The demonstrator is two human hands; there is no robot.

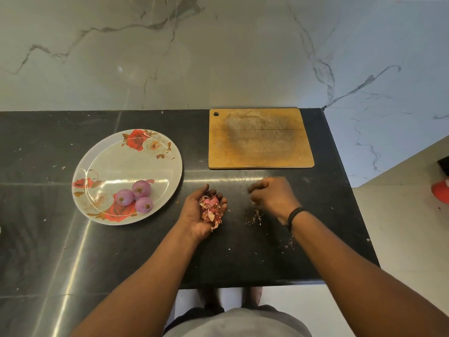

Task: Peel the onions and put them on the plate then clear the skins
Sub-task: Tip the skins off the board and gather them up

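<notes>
Onions (137, 196): three peeled purple ones sit clustered and touching on the lower right part of my plate, left of centre in the frame.
Plate (116, 156): round, white with red rose prints, flat on the dark desk, left of my hands.
Skins (211, 209): a loose pile of pink and tan papery pieces lies in my left palm, at the centre of the frame.
Left hand (199, 215): palm up, fingers curled into a cup around the skins, just right of the plate's rim and apart from it.
Right hand (273, 194): knuckles up and blurred, fingers bent down toward the desk, right of centre; I cannot tell if anything is pinched in them. A black band circles my wrist.
Scraps (255, 217): small bits of skin lie on the desk just below my right hand, with more specks scattered lower right.
Cutting board (260, 138): worn wood, bare, flat on the desk above my right hand, in the upper right of the desk.
Desk (73, 251): black, glossy stone, dotted with tiny flecks.
</notes>
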